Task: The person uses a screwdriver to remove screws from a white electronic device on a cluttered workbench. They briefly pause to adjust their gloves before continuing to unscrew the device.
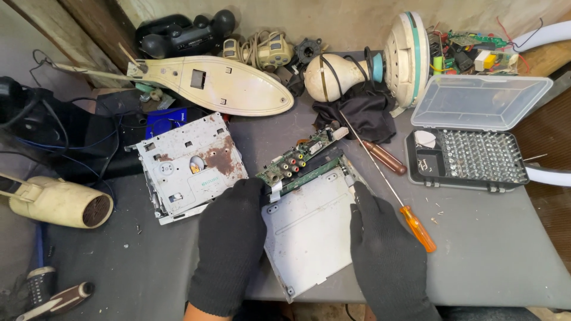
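Both my hands wear black gloves. My left hand (229, 244) rests on the left edge of a flat grey metal chassis (309, 229) lying on the table. My right hand (383, 255) grips the chassis's right edge, fingers curled over it. A green circuit board (297, 159) with coloured round sockets sits at the chassis's far end, just beyond my left fingertips. A long screwdriver with an orange handle (416, 227) lies on the table right beside my right hand.
A rusty white metal drive housing (190, 166) lies to the left. An open case of screwdriver bits (470, 157) stands at right, a brown-handled screwdriver (383, 157) beside it. Fan parts (369, 68), a cream casing (220, 86), cables and a hair dryer (56, 202) crowd the back and left.
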